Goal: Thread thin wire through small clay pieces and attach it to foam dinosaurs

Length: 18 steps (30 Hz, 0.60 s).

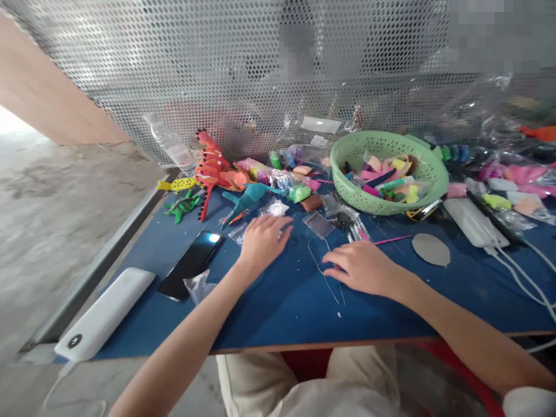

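My left hand [266,240] is over the blue table, palm down, fingers stretched forward and thumb apart. Just past its fingertips lies a crumpled plastic packet [277,207] with something white in it. My right hand [360,267] hovers low over or rests on the table, fingers loosely bent and apart, with nothing visible in them. A thin white thread [321,271] forms a loose loop beside and partly behind its fingertips; I cannot tell whether they touch. Ahead of that hand are a small transparent bag [318,224] and a thin pink stick [392,239].
A green basket [345,194] holds colourful clay pieces. Orange [212,168], teal [248,200] and green [185,204] clay figures stand at left. Nearby are a phone [191,266], white power banks [106,313] with cables, a grey disc [431,249] and a bottle [171,142]. Perforated metal [195,69] closes the back.
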Available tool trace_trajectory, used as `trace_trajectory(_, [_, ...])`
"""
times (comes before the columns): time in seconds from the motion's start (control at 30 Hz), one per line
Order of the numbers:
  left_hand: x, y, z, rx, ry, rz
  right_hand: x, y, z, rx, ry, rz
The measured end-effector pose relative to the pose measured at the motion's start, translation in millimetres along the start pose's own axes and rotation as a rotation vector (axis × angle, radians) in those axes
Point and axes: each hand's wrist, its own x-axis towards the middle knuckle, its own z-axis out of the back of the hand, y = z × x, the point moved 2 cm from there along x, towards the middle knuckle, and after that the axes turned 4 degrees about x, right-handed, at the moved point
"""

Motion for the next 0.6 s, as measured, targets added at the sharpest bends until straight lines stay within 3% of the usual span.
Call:
trace_trajectory(0.1, [18.5,22.7,19.5,0.244,-0.063,0.143,-0.6,-21.6,5.8,0.055,-0.044,-0.028])
trace_trajectory(0.2, [38.5,47.4,27.5,0.436,-0.018,0.227,-1.4,-35.8,4.7,0.099,-0.118,-0.041])
trace_trajectory(0.33, [57.9,66.4,13.4,0.565,0.131,0.237,-1.5,-41.2,-8.8,0.130,-0.147,-0.028])
trace_trajectory(0.47, [65.3,70.2,4.5,0.595,0.240,0.236,-0.5,-42.0,-13.3,0.199,-0.160,-0.018])
trace_trajectory(0.53, [66.5,72.0,15.5,0.563,0.245,0.252,-1.8,-43.3,-9.4,0.200,-0.174,-0.044])
trace_trajectory(0.6, [66.5,75.0,38.6,0.484,0.179,0.251,-4.7,-45.7,-3.5,0.199,-0.187,-0.087])
